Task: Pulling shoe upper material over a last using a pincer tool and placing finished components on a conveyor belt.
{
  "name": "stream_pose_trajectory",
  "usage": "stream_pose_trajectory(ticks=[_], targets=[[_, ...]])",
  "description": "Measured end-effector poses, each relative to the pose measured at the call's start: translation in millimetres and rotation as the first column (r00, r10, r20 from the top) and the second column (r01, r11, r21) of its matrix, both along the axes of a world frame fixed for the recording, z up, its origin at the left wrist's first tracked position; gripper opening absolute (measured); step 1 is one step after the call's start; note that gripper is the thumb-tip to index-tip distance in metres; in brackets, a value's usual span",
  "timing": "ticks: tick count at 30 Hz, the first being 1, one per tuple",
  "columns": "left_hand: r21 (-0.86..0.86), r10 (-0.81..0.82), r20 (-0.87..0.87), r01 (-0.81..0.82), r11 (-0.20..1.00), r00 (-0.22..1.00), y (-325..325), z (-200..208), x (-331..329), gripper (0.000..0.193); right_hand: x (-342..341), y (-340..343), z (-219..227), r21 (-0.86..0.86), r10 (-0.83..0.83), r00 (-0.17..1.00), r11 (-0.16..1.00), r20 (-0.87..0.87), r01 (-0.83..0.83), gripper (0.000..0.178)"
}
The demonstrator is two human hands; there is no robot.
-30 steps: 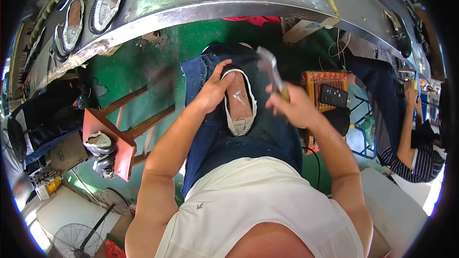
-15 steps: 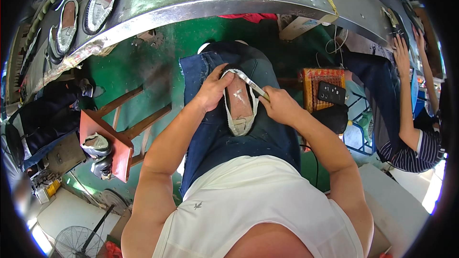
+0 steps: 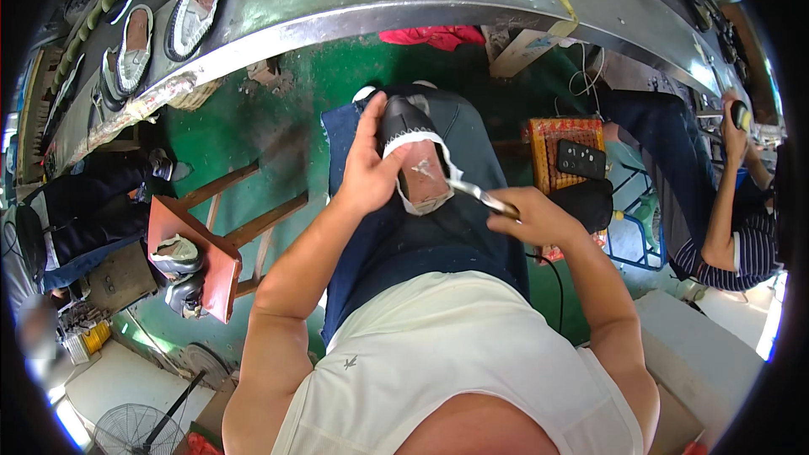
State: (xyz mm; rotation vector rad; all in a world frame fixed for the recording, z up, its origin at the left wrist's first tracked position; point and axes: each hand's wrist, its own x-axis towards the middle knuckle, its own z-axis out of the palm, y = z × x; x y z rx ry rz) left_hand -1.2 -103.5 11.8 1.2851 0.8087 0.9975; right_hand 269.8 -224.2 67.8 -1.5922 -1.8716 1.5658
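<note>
Over my lap lies a shoe on its last, with a black toe end, a white stitched edge and a reddish-brown sole face turned up. My left hand holds it from the left, its thumb over the white edge and its fingers along the dark side. In my right hand is a silver metal tool like pliers, gripped by its handle. The tool's tip meets the shoe's right edge near the lower end; whether its jaws bite the edge I cannot tell.
Ahead runs a metal-edged bench carrying several similar shoes. A reddish stool bearing two shoes stands left. At right, a beaded seat holds a black phone-like object. A co-worker in a striped shirt sits beyond.
The tool has moved from the shoe's far end down to its right edge near the lower end. The shoe has tilted, showing its black toe, and my left hand's fingers have straightened along it.
</note>
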Motion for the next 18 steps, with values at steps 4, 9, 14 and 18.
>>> stream_pose_trajectory(ticks=[4, 9, 14, 18], targets=[[0.241, -0.172, 0.002, 0.166, 0.956, 0.985, -37, 52, 5, 0.109, -11, -23, -6, 0.702, 0.021, 0.953, 0.671, 0.301, -0.236, 0.054], [0.635, -0.123, -0.112, 0.166, 0.754, 0.986, -52, 68, 13, 0.113, -40, 0, 16, -0.892, -0.796, 0.444, 0.453, -0.412, -0.016, 0.065], [0.519, -0.201, -0.541, 0.512, 0.685, 0.817, -52, 34, 27, 0.106, -51, 8, -63, -0.965, -0.961, 0.226, 0.199, -0.158, 0.172, 0.046], [0.478, -0.140, -0.429, 0.356, 0.803, 0.892, -54, 27, 29, 0.092, -63, 11, -59, -0.966, -0.963, 0.243, 0.165, -0.115, 0.198, 0.045]])
